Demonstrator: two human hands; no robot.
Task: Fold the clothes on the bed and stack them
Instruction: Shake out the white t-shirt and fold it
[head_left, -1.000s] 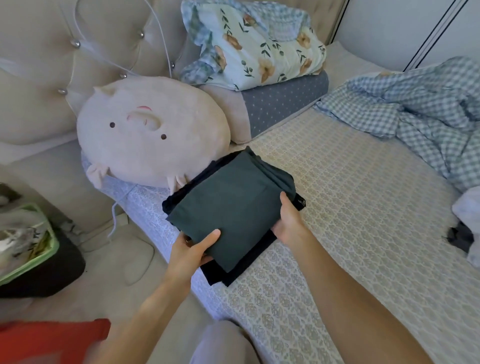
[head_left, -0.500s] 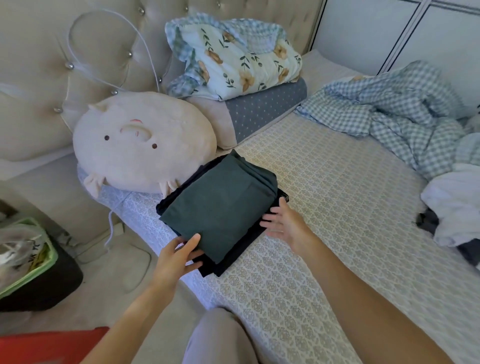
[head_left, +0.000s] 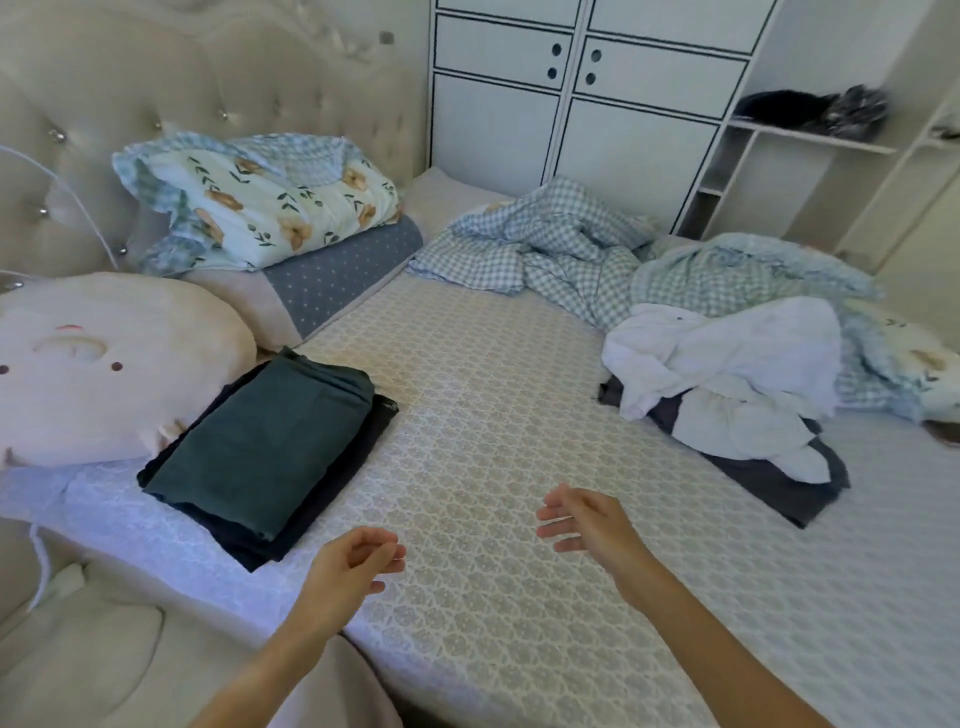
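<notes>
A folded dark green garment (head_left: 270, 441) lies on top of a folded black garment (head_left: 358, 452), forming a stack near the bed's left edge beside a round pig cushion. Over the patterned bed sheet (head_left: 493, 415) hover both my hands, empty. My left hand (head_left: 348, 566) is just right of the stack's near corner, fingers loosely curled and apart. My right hand (head_left: 587, 519) is further right, fingers spread. At the right of the bed lies an unfolded heap: white clothes (head_left: 727, 374) on a dark grey garment (head_left: 779, 483).
The pig cushion (head_left: 104, 364) and a floral pillow (head_left: 260, 202) on a grey dotted pillow (head_left: 337, 275) line the headboard. A crumpled blue checked blanket (head_left: 571, 249) lies at the far side. White wardrobe doors (head_left: 571, 104) and shelves stand behind the bed.
Both hands have let go of the folded stack and moved right, away from it. The view has swung right, bringing the unfolded heap and wardrobe into sight.
</notes>
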